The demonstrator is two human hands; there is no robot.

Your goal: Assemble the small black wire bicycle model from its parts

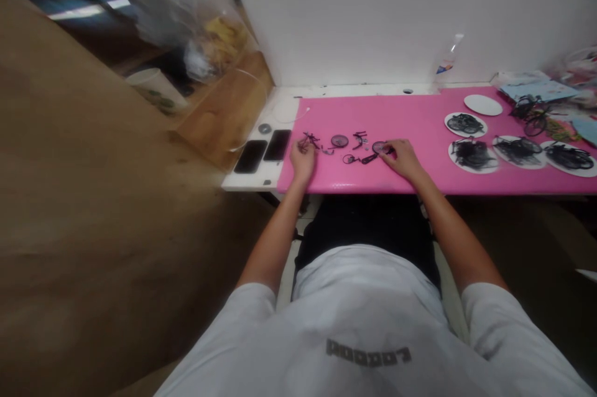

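Note:
Small black parts of a miniature bicycle lie on the pink table mat (396, 114). My left hand (303, 160) is closed around a thin black bicycle frame (311, 139) at the mat's left side. My right hand (402, 159) pinches at the edge of a small spoked wheel (379, 147), its fingertips partly hiding it. Between the hands lie another wheel (339, 141), a thin ring-shaped part (349, 159), a dark elongated piece (369, 158) and several small black parts (359, 139). Their finer detail is too small to make out.
Two dark phones (250, 156) lie left of the mat, beside a white cable (291, 118). Right of me, white plates (483, 105) stand, several bearing black parts. A miniature bicycle (532, 114) is behind them. A clear bottle (448, 61) stands against the white wall.

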